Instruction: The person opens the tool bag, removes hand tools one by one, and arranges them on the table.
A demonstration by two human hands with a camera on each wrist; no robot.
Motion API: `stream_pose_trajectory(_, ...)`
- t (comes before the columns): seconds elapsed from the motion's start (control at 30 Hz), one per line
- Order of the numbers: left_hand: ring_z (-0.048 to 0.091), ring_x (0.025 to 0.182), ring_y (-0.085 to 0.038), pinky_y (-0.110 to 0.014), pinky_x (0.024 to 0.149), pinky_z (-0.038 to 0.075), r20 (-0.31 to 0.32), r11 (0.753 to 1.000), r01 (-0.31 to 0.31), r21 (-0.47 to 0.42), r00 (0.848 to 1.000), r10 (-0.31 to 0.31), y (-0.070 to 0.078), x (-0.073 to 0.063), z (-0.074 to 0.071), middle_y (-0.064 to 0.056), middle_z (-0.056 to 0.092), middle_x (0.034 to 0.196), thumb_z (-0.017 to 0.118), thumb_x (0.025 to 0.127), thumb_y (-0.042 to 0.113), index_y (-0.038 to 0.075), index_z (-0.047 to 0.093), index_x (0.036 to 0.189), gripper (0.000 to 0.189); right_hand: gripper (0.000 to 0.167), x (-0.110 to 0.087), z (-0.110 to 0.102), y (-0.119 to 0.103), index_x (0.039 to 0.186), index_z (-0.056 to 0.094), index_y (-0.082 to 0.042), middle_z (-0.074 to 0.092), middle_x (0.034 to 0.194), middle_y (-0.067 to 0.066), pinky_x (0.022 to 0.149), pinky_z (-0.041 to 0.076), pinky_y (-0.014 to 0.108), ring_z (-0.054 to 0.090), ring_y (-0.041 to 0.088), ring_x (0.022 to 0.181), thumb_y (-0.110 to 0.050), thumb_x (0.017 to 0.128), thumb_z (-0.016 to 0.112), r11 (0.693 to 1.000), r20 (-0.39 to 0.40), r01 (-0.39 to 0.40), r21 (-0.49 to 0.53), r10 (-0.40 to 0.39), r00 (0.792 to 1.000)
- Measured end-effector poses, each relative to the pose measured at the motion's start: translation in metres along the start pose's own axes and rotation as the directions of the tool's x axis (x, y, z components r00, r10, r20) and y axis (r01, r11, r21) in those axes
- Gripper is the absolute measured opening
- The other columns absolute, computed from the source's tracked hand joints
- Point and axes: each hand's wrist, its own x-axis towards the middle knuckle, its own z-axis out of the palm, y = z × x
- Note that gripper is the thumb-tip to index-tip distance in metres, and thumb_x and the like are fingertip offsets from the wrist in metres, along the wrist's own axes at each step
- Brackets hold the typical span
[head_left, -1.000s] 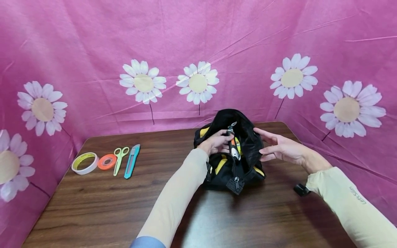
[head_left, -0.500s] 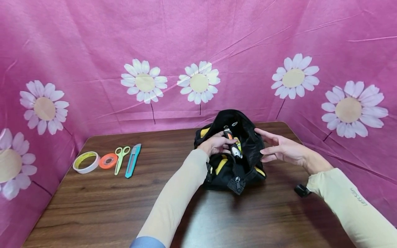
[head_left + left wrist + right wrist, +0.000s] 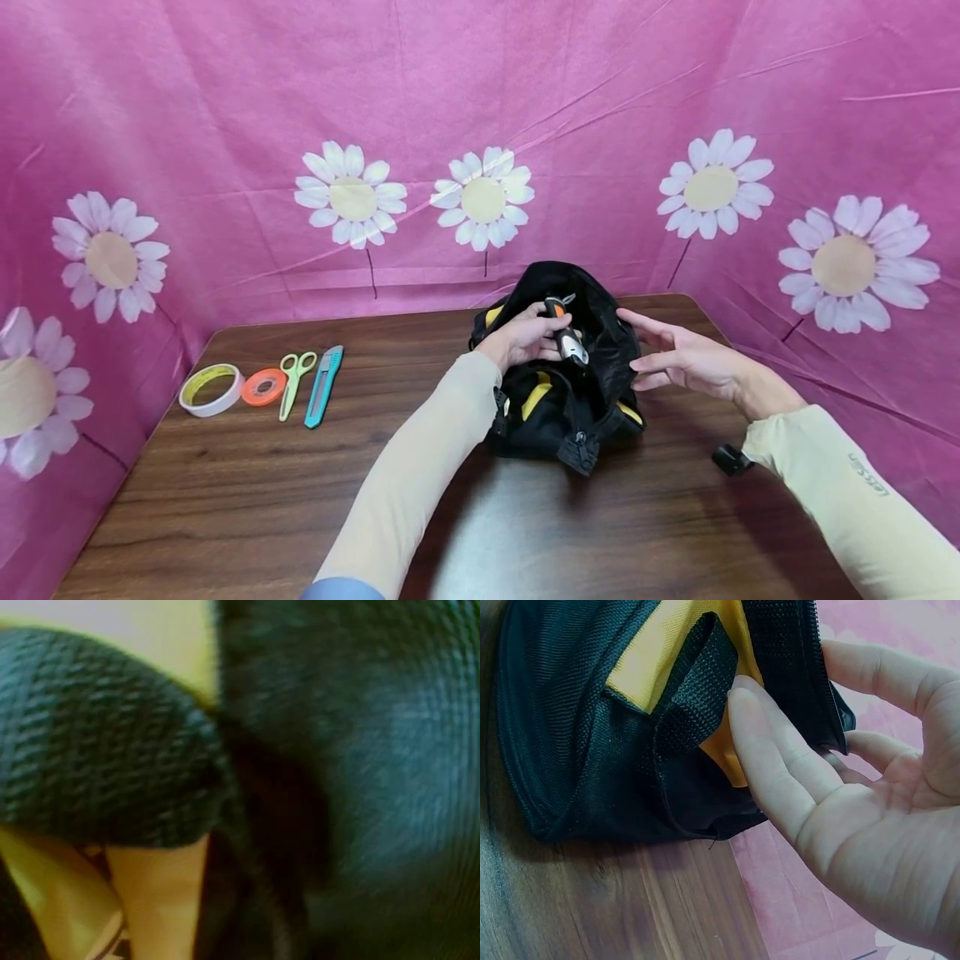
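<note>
Left arm [image 3: 416,467] extended forward and angled toward right; left hand [image 3: 517,340] turned inward, fingers bent in grip. Right arm [image 3: 847,492] brought in from lower right; right hand [image 3: 693,364] pointed leftward, thumb parted from lightly bent fingers, loose hold kept.

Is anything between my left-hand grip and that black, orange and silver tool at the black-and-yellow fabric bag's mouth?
Nothing visible: your left-hand grip holds the tool. The right wall of the bag lies beyond it, not between.
</note>
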Motion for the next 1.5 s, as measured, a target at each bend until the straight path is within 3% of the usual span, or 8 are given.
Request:
stream_pose_trajectory(0.13, 0.066, 0.112, -0.040, -0.058, 0.093, 0.054, -0.001, 0.999, -0.031, 0.020, 1.000, 0.031, 0.010, -0.006, 0.004, -0.021, 0.067, 0.127, 0.059, 0.105, 0.021, 0.022, 0.040, 0.132, 0.033, 0.092, 0.000, 0.000, -0.001, 0.164, 0.001, -0.018, 0.000, 0.163, 0.022, 0.094, 0.055, 0.053, 0.063, 0.024, 0.119, 0.008, 0.097, 0.058, 1.000, 0.003, 0.003, -0.005, -0.003, 1.000)
stream_pose_trajectory(0.3, 0.067, 0.110, -0.039, -0.052, 0.080, 0.059, -0.020, 0.996, -0.066, 0.054, 0.998, 0.067, 0.027, -0.021, 0.006, -0.019, 0.069, 0.124, 0.059, 0.105, 0.023, 0.023, 0.042, 0.135, 0.034, 0.091, 0.001, 0.001, -0.001, 0.164, 0.000, -0.017, 0.001, 0.163, 0.022, 0.094, 0.055, 0.052, 0.062, 0.022, 0.119, 0.009, 0.098, 0.056, 1.000, 0.018, 0.013, -0.001, -0.013, 1.000)
stream_pose_trajectory(0.5, 0.070, 0.102, -0.036, -0.045, 0.069, 0.061, -0.018, 0.989, -0.135, 0.063, 0.991, 0.136, 0.058, -0.052, 0.008, -0.021, 0.066, 0.129, 0.060, 0.105, 0.025, 0.023, 0.043, 0.139, 0.039, 0.091, 0.001, 0.002, -0.004, 0.164, -0.002, -0.015, 0.005, 0.160, 0.025, 0.094, 0.055, 0.052, 0.062, 0.022, 0.119, 0.008, 0.098, 0.056, 1.000, 0.035, 0.031, -0.003, -0.031, 0.999)
stream_pose_trajectory(0.63, 0.071, 0.092, -0.031, -0.043, 0.067, 0.061, 0.001, 0.981, -0.177, 0.085, 0.984, 0.178, 0.075, -0.079, 0.001, -0.019, 0.069, 0.124, 0.061, 0.104, 0.025, 0.023, 0.044, 0.139, 0.039, 0.091, 0.002, 0.003, -0.004, 0.164, -0.002, -0.016, 0.005, 0.160, 0.025, 0.095, 0.054, 0.052, 0.063, 0.022, 0.119, 0.008, 0.098, 0.056, 1.000, 0.043, 0.030, 0.003, -0.030, 0.999)
stream_pose_trajectory(0.77, 0.071, 0.090, -0.031, -0.046, 0.069, 0.061, -0.001, 0.973, -0.206, 0.100, 0.978, 0.207, 0.086, -0.105, -0.015, -0.017, 0.070, 0.121, 0.062, 0.104, 0.026, 0.024, 0.046, 0.139, 0.039, 0.090, 0.003, 0.003, -0.002, 0.164, -0.001, -0.017, 0.006, 0.161, 0.023, 0.095, 0.054, 0.053, 0.063, 0.022, 0.118, 0.009, 0.099, 0.055, 1.000, 0.041, 0.023, 0.015, -0.024, 0.999)
stream_pose_trajectory(1.03, 0.070, 0.096, -0.034, -0.048, 0.072, 0.062, -0.060, 0.960, -0.226, 0.163, 0.969, 0.239, 0.095, -0.147, -0.055, -0.027, 0.057, 0.137, 0.058, 0.106, 0.028, 0.023, 0.041, 0.146, 0.044, 0.089, 0.005, 0.000, 0.002, 0.164, -0.001, -0.018, 0.005, 0.161, 0.018, 0.095, 0.054, 0.052, 0.063, 0.022, 0.119, 0.010, 0.099, 0.053, 0.999, 0.048, 0.033, 0.030, -0.034, 0.998)
stream_pose_trajectory(1.2, 0.069, 0.102, -0.038, -0.051, 0.076, 0.061, -0.093, 0.960, -0.206, 0.191, 0.970, 0.226, 0.090, -0.176, -0.081, -0.027, 0.057, 0.136, 0.056, 0.106, 0.028, 0.024, 0.037, 0.151, 0.049, 0.089, 0.006, 0.005, 0.001, 0.164, -0.002, -0.017, 0.001, 0.162, 0.019, 0.094, 0.055, 0.051, 0.064, 0.021, 0.116, 0.010, 0.099, 0.054, 0.999, 0.040, 0.028, 0.023, -0.029, 0.999)
stream_pose_trajectory(1.5, 0.071, 0.098, -0.031, -0.050, 0.077, 0.061, -0.122, 0.963, -0.169, 0.210, 0.973, 0.197, 0.069, -0.222, -0.125, -0.016, 0.069, 0.120, 0.055, 0.107, 0.027, 0.021, 0.030, 0.154, 0.053, 0.082, 0.005, 0.019, -0.003, 0.164, 0.006, -0.016, 0.004, 0.163, 0.021, 0.088, 0.059, 0.042, 0.069, 0.021, 0.104, 0.003, 0.101, 0.055, 0.997, -0.065, 0.058, -0.041, -0.061, 0.996)
